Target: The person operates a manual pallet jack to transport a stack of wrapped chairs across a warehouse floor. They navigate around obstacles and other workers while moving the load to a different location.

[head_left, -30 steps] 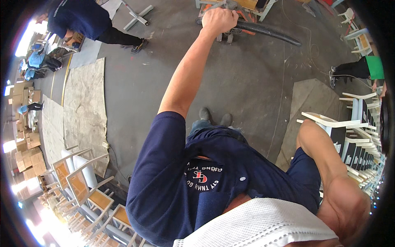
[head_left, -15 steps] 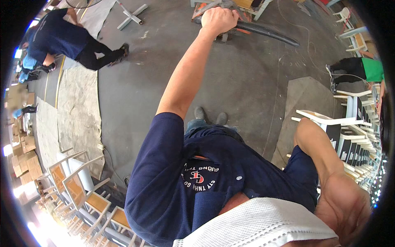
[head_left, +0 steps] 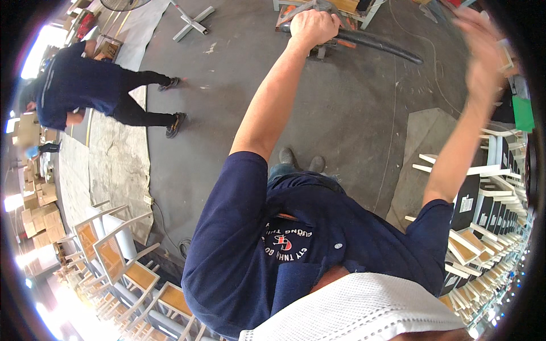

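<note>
At the top centre my left hand (head_left: 314,27) is wrapped round a curved black bar (head_left: 381,44), whose free end reaches out to the right. The bar is joined to a grey and orange piece of equipment (head_left: 289,14); its kind is hard to make out, partly hidden by the hand. My right hand (head_left: 482,48) is raised at the upper right, in front of the background there and apart from the bar. It is blurred, but its fingers look stretched out and nothing shows in them.
Stacked white-framed chairs (head_left: 483,170) stand close on the right, partly behind my right arm. More chairs (head_left: 139,275) crowd the lower left. A person in dark clothes (head_left: 85,85) is at the left, beside a pale floor sheet (head_left: 116,165). A white cross-shaped stand (head_left: 193,24) is farther off.
My right hand has swung up from near my head to the upper right. The left hand stays on the bar. The person at the left has changed stance, legs now apart.
</note>
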